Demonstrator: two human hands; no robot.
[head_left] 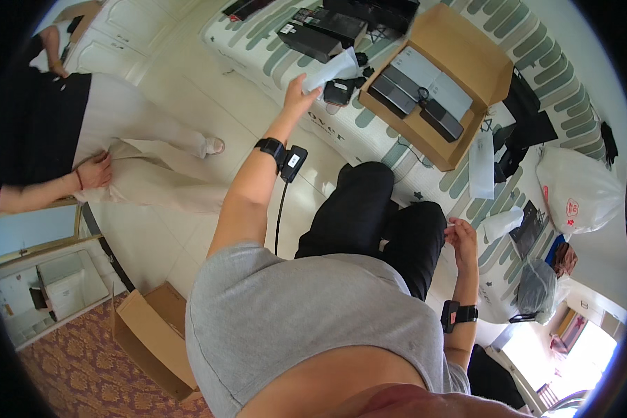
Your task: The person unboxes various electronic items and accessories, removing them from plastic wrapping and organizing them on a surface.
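Note:
My left hand reaches out over the edge of the bed, fingers closed on the near end of a white, flat pouch or folded sheet. Just beside it lies a small black device with rounded corners. My right hand hovers by my right knee at the bed's edge, its fingers loosely bent and apart, with nothing I can make out in them. An open cardboard box stands on the bed between my hands, holding grey boxes and a black, bar-shaped item.
Black boxes lie at the far side of the bed. White pouches and a white plastic bag are at the right. Another person stands at the left. An open carton sits on the floor. A cable hangs from my left wrist.

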